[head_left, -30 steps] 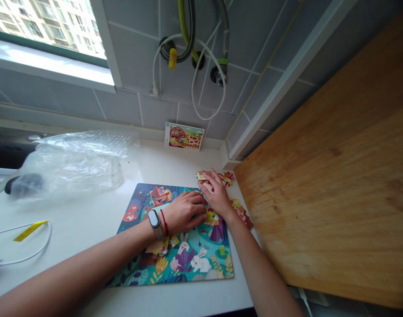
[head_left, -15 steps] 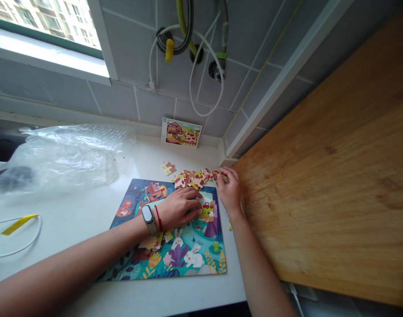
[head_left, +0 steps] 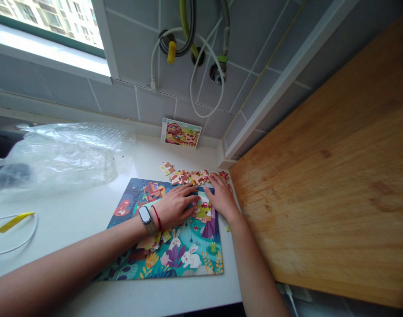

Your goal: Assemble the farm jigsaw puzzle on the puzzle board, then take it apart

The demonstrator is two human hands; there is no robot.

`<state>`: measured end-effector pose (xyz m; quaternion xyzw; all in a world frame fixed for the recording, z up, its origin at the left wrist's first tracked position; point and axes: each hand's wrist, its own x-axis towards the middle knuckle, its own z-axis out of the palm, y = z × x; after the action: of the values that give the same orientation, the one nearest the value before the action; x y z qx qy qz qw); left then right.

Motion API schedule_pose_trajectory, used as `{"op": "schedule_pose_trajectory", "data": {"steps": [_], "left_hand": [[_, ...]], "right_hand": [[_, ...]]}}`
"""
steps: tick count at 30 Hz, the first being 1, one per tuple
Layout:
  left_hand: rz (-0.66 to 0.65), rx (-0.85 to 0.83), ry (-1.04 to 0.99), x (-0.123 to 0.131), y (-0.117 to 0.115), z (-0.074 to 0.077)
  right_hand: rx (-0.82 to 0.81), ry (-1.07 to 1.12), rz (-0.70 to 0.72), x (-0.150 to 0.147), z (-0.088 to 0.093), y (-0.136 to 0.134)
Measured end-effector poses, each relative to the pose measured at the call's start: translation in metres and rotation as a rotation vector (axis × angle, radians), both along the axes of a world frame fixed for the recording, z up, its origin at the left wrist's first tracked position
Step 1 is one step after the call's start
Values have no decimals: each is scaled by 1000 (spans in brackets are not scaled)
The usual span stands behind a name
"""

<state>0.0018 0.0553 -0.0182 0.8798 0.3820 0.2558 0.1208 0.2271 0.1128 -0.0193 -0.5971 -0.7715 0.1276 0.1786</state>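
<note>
A finished jigsaw puzzle (head_left: 190,257) with rabbits and a fox lies flat on the white counter. On top of it are pieces of another, lighter puzzle, among them a patch with a red car (head_left: 205,208). My left hand (head_left: 179,204) lies over this patch, palm down and fingers stretched out, hiding part of it. Along the board's back edge runs a pile of loose puzzle pieces (head_left: 188,177), brown, cream and red. My right hand (head_left: 223,199) rests at the pile's right end, fingers spread and touching pieces there.
A farm picture card (head_left: 181,133) leans against the tiled wall. One loose piece group (head_left: 167,167) lies left of the pile. A clear plastic bag (head_left: 72,154) covers the left counter, and a wooden board (head_left: 327,176) stands close on the right.
My right hand has shifted left and toward me, from curled fingers at the pile's far right end to fingers laid out flat. My left hand stays almost where it was.
</note>
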Motion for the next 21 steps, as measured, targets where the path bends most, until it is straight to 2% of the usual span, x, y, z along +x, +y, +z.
{"op": "schedule_pose_trajectory", "data": {"steps": [5, 9, 16, 21], "left_hand": [[-3, 3, 13, 0, 1, 0], [-3, 12, 9, -1, 1, 0], [10, 15, 7, 0, 0, 0], [12, 29, -32, 0, 0, -3]], "right_hand": [[64, 44, 86, -2, 10, 2], [73, 65, 112, 0, 10, 5], [94, 75, 38, 5, 3, 7], [137, 153, -34, 10, 6, 10]]}}
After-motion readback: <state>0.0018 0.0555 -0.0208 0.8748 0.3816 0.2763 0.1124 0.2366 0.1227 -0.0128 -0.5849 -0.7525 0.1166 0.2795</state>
